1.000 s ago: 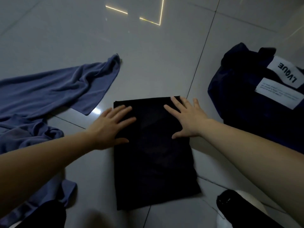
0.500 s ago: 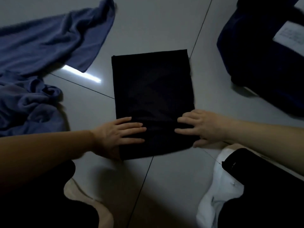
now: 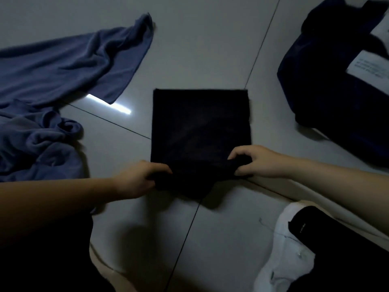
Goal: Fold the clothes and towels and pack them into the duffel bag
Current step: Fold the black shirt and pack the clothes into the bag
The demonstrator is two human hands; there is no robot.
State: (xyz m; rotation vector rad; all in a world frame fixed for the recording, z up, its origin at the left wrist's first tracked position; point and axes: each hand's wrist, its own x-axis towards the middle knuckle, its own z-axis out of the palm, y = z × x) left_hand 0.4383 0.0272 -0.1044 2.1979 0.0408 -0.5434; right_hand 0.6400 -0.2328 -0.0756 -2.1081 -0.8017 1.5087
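Folding is the step in hand: in the head view the left hand point(image 3: 136, 179) and right hand point(image 3: 254, 162) each pinch a near corner of the black garment point(image 3: 201, 127), fingers curled round the lifted edge. It lies at the centre of the glossy tiled floor point(image 3: 210, 39), a flat, matte, soft rectangle. Next, I judge, both corners must travel evenly to the far edge. A crumpled blue towel point(image 3: 63, 66), plush and unfolded, sprawls left. The dark, slouching duffel bag point(image 3: 336, 91) waits far right.
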